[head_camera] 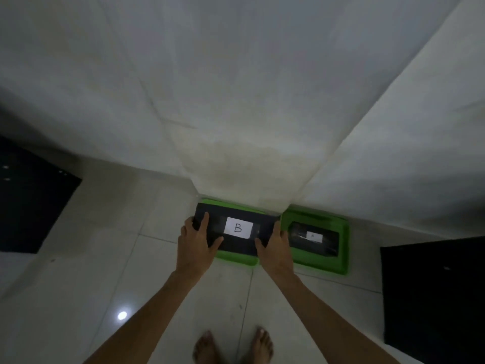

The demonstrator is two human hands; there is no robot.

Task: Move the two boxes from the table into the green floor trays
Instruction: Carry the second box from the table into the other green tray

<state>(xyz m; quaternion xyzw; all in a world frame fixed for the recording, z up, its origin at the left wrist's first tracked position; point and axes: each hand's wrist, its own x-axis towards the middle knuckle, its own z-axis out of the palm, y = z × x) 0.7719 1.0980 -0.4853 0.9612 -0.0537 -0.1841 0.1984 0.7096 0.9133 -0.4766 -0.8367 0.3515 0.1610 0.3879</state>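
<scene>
**Box B going down over the left green tray**

Box B is in both my hands, held above the left green tray, whose rim shows under its near edge and at its far left corner. I cannot tell whether the box already rests in the tray or hangs just over it.

My left hand is wrapped around the box's left end, thumb lying along the top and fingers curled under the near edge. My right hand clamps the right end the same way. I grip at the two short ends so the load stays level and I can steer it squarely into the tray opening, judging by how the tray sits tight against the foot of the wall.

The box's long axis runs left to right across my view, roughly parallel to the wall base and matching the tray's own length. Its white label faces up, with the letter B reading upright toward me.

Just to the right, the right green tray already holds the other box, lying flat inside the rim with its own small white label up and its length also running left to right. So I judge this is the last placement.

My bare feet stand on the tiled floor just behind the trays.
</scene>
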